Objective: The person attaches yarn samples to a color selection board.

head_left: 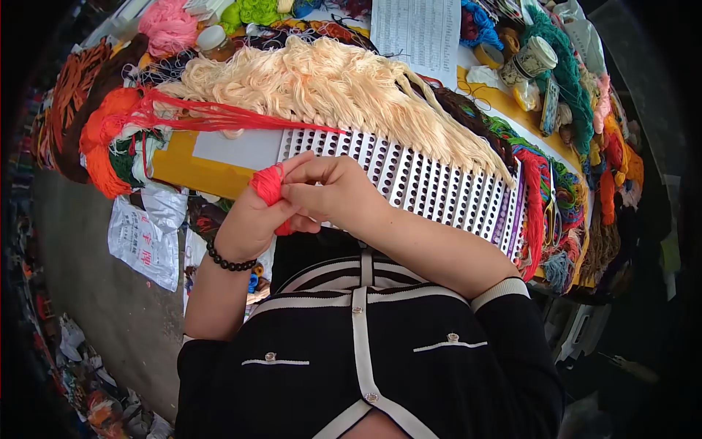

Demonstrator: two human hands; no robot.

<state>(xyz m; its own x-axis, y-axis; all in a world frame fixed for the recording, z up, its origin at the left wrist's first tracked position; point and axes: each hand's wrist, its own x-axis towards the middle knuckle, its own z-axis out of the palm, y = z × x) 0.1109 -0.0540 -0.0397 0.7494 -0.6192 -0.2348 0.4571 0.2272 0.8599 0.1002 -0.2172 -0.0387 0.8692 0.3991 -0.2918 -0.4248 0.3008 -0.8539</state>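
Observation:
Coral-red thread is wound in a thick band around the fingers of my left hand, which wears a black bead bracelet and is partly curled. My right hand meets it from the right, thumb and forefinger pinched together at the thread; the exact strand between the fingertips is too small to see. Just beyond both hands lie white strips with rows of holes. A loose length of red thread stretches across the table behind them. Cream thread skeins are heaped over the strips' far side.
Orange-red skeins hang over the table's left edge, and multicoloured skeins over the right. A printed sheet, a patterned cup and a lidded jar stand or lie farther back. A white plastic bag hangs at left.

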